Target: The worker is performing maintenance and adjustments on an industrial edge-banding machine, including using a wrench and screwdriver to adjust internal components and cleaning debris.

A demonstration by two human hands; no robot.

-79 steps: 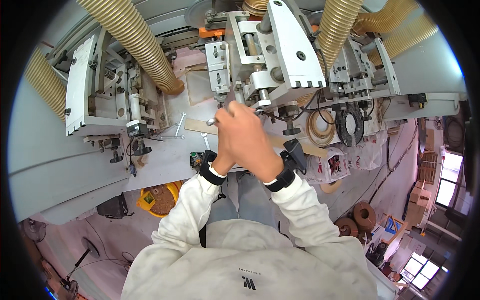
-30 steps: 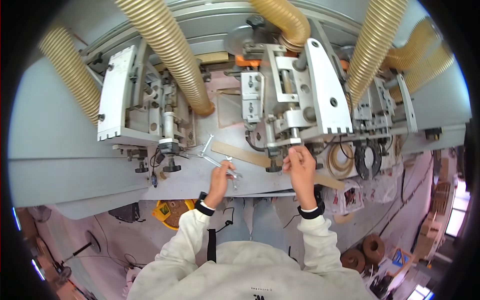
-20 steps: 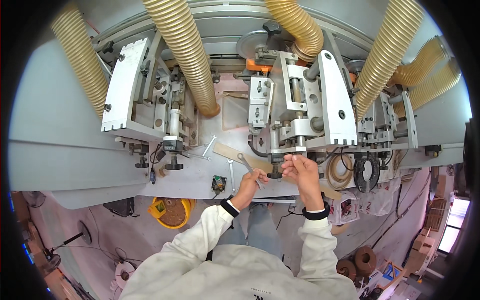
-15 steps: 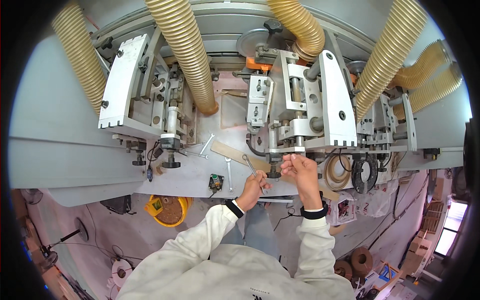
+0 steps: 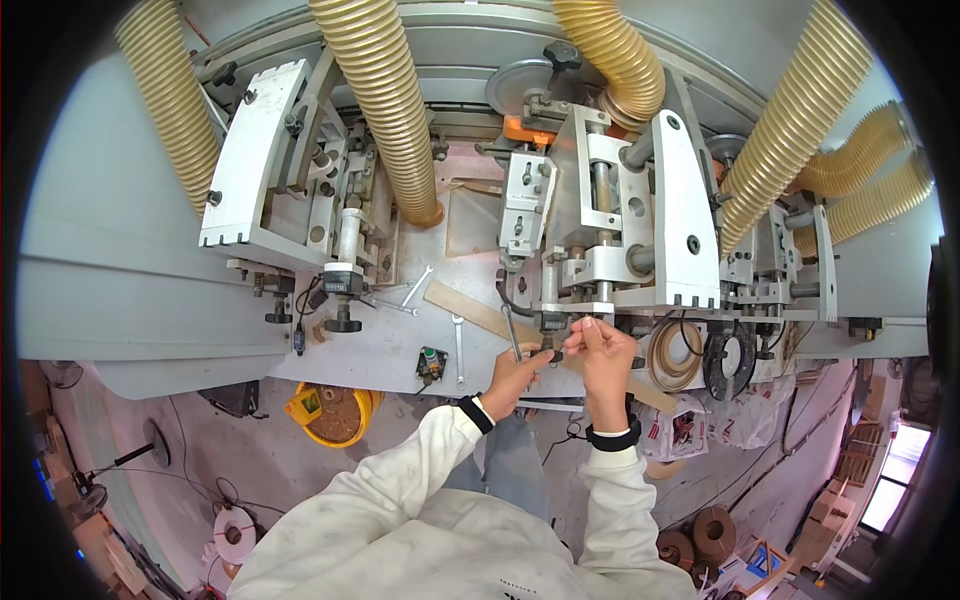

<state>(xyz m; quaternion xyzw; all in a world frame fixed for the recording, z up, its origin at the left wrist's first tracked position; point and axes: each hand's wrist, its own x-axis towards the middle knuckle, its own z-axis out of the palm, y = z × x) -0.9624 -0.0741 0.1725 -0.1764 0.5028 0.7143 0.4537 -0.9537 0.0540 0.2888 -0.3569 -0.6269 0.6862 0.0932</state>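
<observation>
My left hand [image 5: 511,384] is closed around a silver wrench [image 5: 511,330], whose shaft rises out of the fist. My right hand [image 5: 602,368] is closed in a pinch at the lower front of the right-hand machine unit [image 5: 583,308]; anything between its fingertips is too small to make out. Between the two hands sits the unit's black adjusting knob [image 5: 553,346], with the left fingers close to it. On the pale machine bed [image 5: 395,358] lie another wrench [image 5: 459,352], more wrenches [image 5: 417,287] farther left, and a small black box with a green button [image 5: 431,362].
A flat wooden strip [image 5: 470,312] lies slantwise behind my hands. The left machine unit [image 5: 255,165] and ribbed yellow hoses [image 5: 378,100] stand around the bed. Below the bed's edge are a yellow bucket [image 5: 372,402] and plastic bags [image 5: 735,415]. A coiled hose [image 5: 660,358] hangs at right.
My left hand has shifted slightly right, closer to the knob, and the wrench in it stands more upright. My right hand keeps its pinch by the unit. The whole view has shifted a little.
</observation>
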